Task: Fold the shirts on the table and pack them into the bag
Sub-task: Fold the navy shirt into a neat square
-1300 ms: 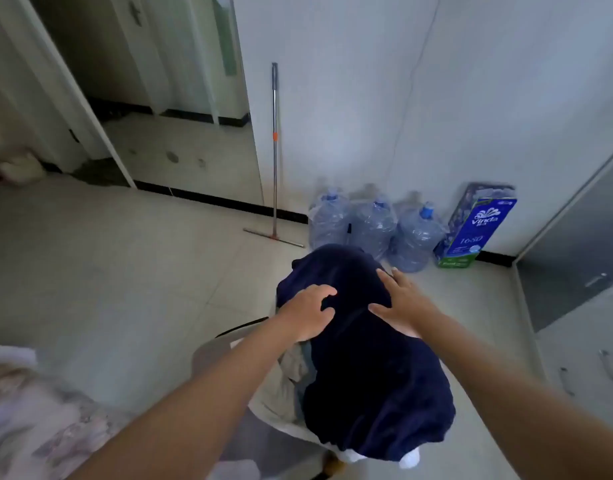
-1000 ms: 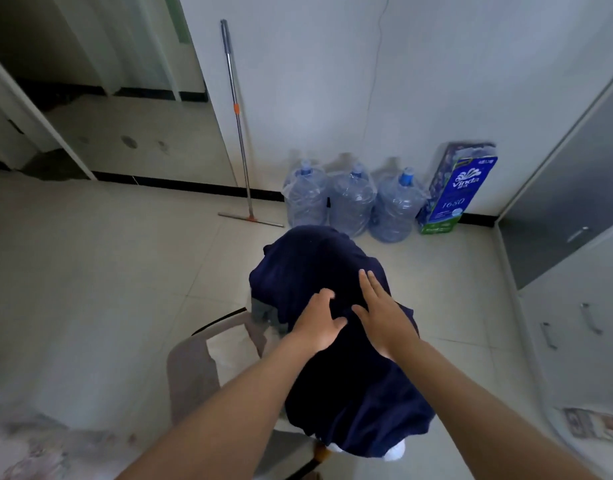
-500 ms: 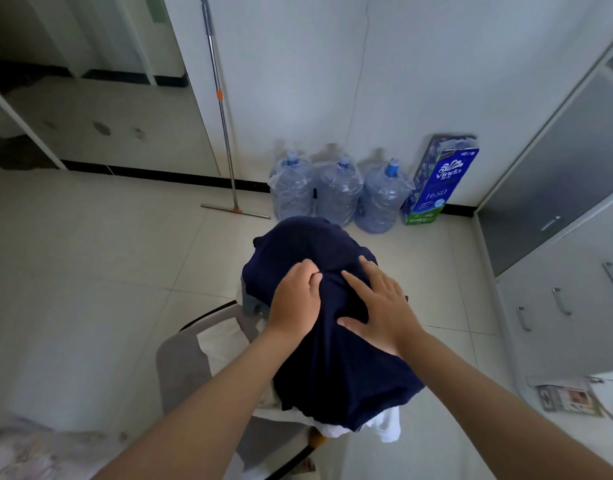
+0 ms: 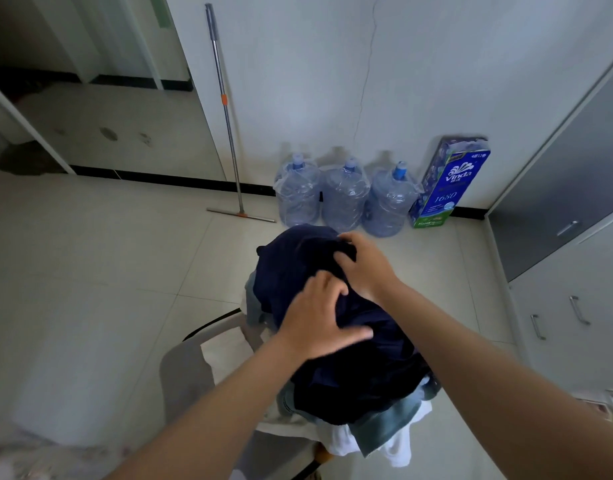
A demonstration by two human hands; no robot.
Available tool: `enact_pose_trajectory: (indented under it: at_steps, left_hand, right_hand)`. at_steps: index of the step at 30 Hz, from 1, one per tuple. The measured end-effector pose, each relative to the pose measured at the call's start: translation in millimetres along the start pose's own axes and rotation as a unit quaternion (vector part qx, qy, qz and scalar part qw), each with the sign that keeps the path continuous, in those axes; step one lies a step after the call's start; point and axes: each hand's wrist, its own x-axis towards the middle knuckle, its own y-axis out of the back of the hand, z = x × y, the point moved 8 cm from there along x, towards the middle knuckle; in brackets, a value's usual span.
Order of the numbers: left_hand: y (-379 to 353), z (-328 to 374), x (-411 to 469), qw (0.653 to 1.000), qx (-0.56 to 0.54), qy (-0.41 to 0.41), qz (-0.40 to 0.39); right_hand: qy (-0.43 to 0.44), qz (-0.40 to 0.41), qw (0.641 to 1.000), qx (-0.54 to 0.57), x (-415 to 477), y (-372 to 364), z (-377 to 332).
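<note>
Navy shirt [image 4: 350,375]: dead centre, loose and rumpled on top of the clothes heap, draped from 12 down to 5 o'clock.
Right hand [image 4: 367,268]: at the shirt's 12 o'clock end, fingers curled round a bunched-up wad of the navy cloth.
Left hand [image 4: 315,323]: just below it toward 7 o'clock and nearly touching it, fingers hooked into the same cloth, thumb lying flat across it.
Pile: under the navy one there's a grey-green garment [image 4: 384,431] and something white [image 4: 343,441] poking out at 5 o'clock, all heaped on a chair [image 4: 184,368], not on any proper surface.
Done so far: honestly, nothing I can point to. I see no folded shirt anywhere.
Left to do: I reckon basically everything. Lift this one off, fold it, repeat for the rest, then pack.
Bag: not in view, so no idea where it is.
Writing: the blue and green pack [image 4: 447,188] against the wall at 1 o'clock says "Vinda" and "1680". The smaller print is too tiny to read.
Other stuff: three water jugs [image 4: 343,199] at 12 o'clock, a floor squeegee [image 4: 229,126] leaning on the wall at 11, cabinets [image 4: 557,306] at 3.
</note>
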Motion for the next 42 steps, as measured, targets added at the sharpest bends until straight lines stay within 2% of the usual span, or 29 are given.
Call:
enact_pose_trajectory:
  at_steps: [2,6,9,13,16,18,20,23,26,30,34,36,39,42]
  left_hand:
    - [-35,-11,-8,0.998,0.040,0.021,-0.054]
    - [-25,-33,-1,0.990,-0.083,0.110,-0.004]
    - [-1,-46,5,0.978,-0.124,0.168,0.024]
    - [33,-59,1,0.970,-0.098,0.217,0.054]
    - [52,-60,-9,0.976,-0.100,0.191,0.011]
    - [61,-64,-19,0.984,-0.052,0.161,-0.049]
    - [77,-76,-34,0.987,0.023,0.146,-0.059]
    - [129,-102,-64,0.980,0.048,0.188,0.033]
    - [187,-127,-105,0.963,0.032,0.242,0.116]
    - [265,-124,-158,0.934,0.009,0.266,0.237]
    - [355,-106,-233,0.876,0.000,0.322,0.360]
    - [401,-98,-283,0.854,0.080,0.339,0.388]
    - [474,-73,-369,0.819,0.220,0.290,0.444]
    - [530,-51,-460,0.795,0.313,0.258,0.450]
  right_hand:
    - [0.027,-0.026,0.998,-0.041,-15,-1,15]
    - [0.145,-0.064,0.973,-0.170,-60,7,41]
    - [0.173,-0.080,0.950,-0.248,-73,-1,62]
    - [0.176,0.025,0.971,-0.159,-59,9,38]
    - [0.164,0.102,0.973,-0.126,-49,27,-2]
    - [0.136,0.118,0.977,-0.116,-41,37,-26]
    - [0.172,0.097,0.968,-0.155,-37,34,-56]
    - [0.271,0.041,0.937,-0.216,-41,20,-108]
    - [0.311,0.025,0.918,-0.246,-45,8,-144]
    - [0.303,0.045,0.922,-0.238,-55,0,-209]
    - [0.318,0.000,0.929,-0.188,-91,-23,-299]
    - [0.354,-0.045,0.922,-0.152,-120,-42,-349]
    - [0.407,-0.114,0.899,-0.111,-171,-75,-421]
    - [0.445,-0.124,0.879,-0.114,-216,-109,-484]
